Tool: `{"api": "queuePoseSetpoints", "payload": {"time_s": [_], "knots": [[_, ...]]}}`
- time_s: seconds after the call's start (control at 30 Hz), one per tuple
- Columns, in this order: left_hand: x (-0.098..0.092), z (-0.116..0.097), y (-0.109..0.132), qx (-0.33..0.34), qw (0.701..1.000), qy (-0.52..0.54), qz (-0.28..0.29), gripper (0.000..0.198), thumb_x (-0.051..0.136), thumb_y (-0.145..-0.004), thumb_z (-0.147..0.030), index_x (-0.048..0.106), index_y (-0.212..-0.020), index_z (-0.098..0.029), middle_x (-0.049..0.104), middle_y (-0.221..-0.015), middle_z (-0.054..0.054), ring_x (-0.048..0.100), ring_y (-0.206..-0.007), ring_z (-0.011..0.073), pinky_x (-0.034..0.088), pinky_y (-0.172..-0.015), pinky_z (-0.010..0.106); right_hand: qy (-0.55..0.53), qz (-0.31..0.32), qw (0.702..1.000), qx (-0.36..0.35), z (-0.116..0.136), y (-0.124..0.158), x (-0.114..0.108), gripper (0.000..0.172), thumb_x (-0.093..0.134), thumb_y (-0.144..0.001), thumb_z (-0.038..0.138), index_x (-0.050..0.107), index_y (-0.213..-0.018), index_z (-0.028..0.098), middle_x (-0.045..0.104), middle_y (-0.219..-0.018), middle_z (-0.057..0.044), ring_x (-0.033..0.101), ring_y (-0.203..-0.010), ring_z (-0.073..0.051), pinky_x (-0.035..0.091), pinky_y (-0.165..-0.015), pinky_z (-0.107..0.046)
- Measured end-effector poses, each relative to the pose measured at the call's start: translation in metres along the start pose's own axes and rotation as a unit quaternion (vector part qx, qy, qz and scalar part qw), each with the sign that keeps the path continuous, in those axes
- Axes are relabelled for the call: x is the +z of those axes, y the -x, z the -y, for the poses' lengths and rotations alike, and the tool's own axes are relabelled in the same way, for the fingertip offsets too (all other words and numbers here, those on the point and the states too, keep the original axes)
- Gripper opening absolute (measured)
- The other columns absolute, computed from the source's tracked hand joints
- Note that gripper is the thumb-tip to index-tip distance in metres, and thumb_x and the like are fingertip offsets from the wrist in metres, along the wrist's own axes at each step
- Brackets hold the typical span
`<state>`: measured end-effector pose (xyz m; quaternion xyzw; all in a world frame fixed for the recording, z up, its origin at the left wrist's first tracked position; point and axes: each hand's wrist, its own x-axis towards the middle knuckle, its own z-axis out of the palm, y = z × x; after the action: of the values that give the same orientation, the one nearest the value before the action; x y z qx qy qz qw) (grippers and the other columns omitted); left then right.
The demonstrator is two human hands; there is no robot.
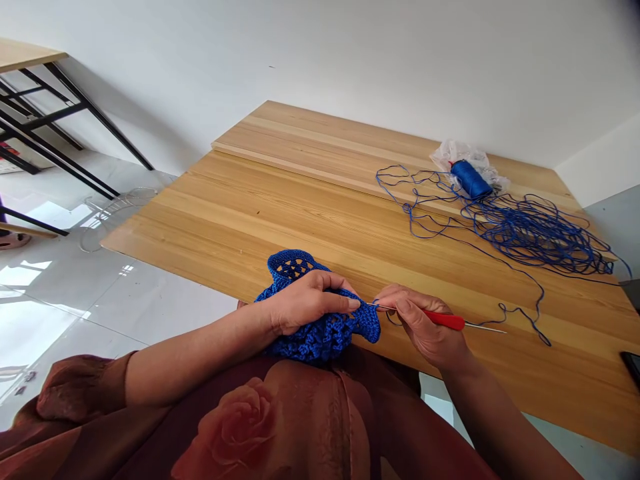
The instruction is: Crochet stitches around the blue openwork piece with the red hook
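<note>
A blue crocheted piece [313, 337] with an openwork pattern and a ruffled edge rests over my lap at the table's near edge. My left hand [310, 303] pinches its upper edge between thumb and fingers. In my right hand [425, 323] is a crochet hook [444, 320] with a red handle and metal ends sticking out on both sides. The hook's left tip reaches the edge of the crochet, close to my left thumb. Blue yarn [543, 303] runs from near my right hand across the table; its path through the fingers is partly hidden.
A blue yarn spool [471, 179] lies by a crumpled clear plastic bag [463, 153] at the back right of the wooden table [300, 207]. Loose tangled yarn [540, 233] spreads before it. A dark phone-like object [631, 365] sits at the right edge. Another table [33, 55] stands far left.
</note>
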<state>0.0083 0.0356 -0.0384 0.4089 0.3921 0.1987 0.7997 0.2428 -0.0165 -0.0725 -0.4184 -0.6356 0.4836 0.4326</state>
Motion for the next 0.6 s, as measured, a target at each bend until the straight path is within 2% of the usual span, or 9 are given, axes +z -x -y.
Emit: {"api": "queuePoseSetpoints", "payload": {"time_s": [0.13, 0.4, 0.6], "knots": [[0.001, -0.001, 0.000, 0.002, 1.000, -0.015, -0.005, 0.016, 0.081, -0.071, -0.025, 0.072, -0.074, -0.012, 0.066, -0.064, 0.000, 0.056, -0.058, 0.0095, 0.044, -0.059, 0.022, 0.004, 0.013, 1.000, -0.010, 0.007, -0.003, -0.002, 0.027, 0.054, -0.101, 0.038, 0.079, -0.097, 0.027, 0.074, -0.092, -0.005, 0.066, -0.091, -0.022, 0.054, -0.085, -0.038], [0.002, -0.001, 0.002, 0.019, 0.998, -0.059, -0.018, 0.017, 0.081, -0.069, -0.027, 0.071, -0.071, -0.013, 0.065, -0.065, -0.001, 0.056, -0.061, 0.0110, 0.044, -0.062, 0.024, 0.157, 0.131, 0.978, -0.048, 0.034, -0.020, -0.022, 0.020, 0.058, -0.098, 0.030, 0.078, -0.101, 0.029, 0.076, -0.094, -0.003, 0.068, -0.093, -0.023, 0.055, -0.086, -0.043], [-0.001, 0.000, 0.001, 0.054, 0.987, -0.149, -0.035, 0.018, 0.077, -0.073, -0.030, 0.071, -0.078, -0.014, 0.068, -0.071, 0.000, 0.058, -0.065, 0.0129, 0.045, -0.063, 0.024, 0.295, 0.088, 0.949, -0.070, 0.052, -0.021, -0.009, 0.020, 0.058, -0.098, 0.028, 0.076, -0.090, 0.027, 0.075, -0.087, -0.003, 0.066, -0.087, -0.020, 0.054, -0.078, -0.037]]}}
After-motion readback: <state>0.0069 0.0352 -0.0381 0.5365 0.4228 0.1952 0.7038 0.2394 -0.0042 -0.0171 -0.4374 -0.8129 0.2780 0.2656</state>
